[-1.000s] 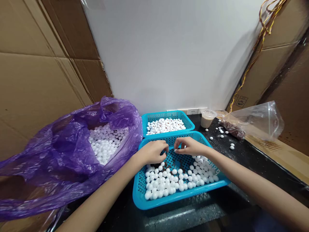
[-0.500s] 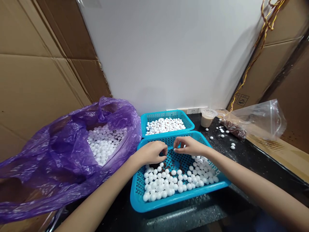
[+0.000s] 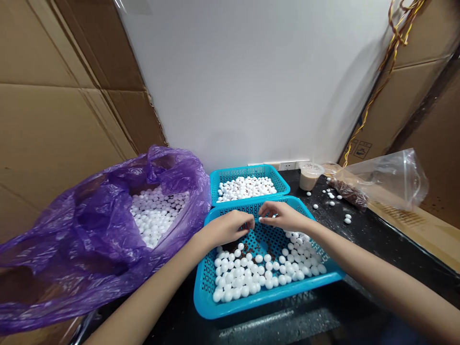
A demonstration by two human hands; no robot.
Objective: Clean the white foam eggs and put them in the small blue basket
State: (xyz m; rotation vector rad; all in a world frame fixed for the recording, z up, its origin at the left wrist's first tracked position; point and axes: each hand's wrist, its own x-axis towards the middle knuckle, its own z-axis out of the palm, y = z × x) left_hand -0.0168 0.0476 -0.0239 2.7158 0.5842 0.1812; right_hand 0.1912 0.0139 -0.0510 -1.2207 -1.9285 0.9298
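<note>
Over the far half of a blue perforated basket (image 3: 271,293), my two hands are close together but apart. Between thumb and fingers, my right hand (image 3: 283,216) pinches a small white ball (image 3: 261,220). My left hand (image 3: 230,225) is closed, its curled fingers pointing at that ball; whatever is in its fingertips is hidden or too small to name. Below them, many white balls (image 3: 240,278) lie along the basket's near side and right corner. Small reddish-brown bits (image 3: 253,247) are scattered on its floor around the middle.
Behind stands a second blue basket (image 3: 214,184) with white balls speckled brown. At left, an open purple plastic bag (image 3: 104,220) holds more white balls. On the black tabletop at right are a lidded cup (image 3: 308,180), loose white balls (image 3: 347,219) and a clear bag of brown bits (image 3: 350,192).
My left hand has moved slightly right, nearer to my right hand. The right hand has stayed nearly in place, still holding the white ball.
</note>
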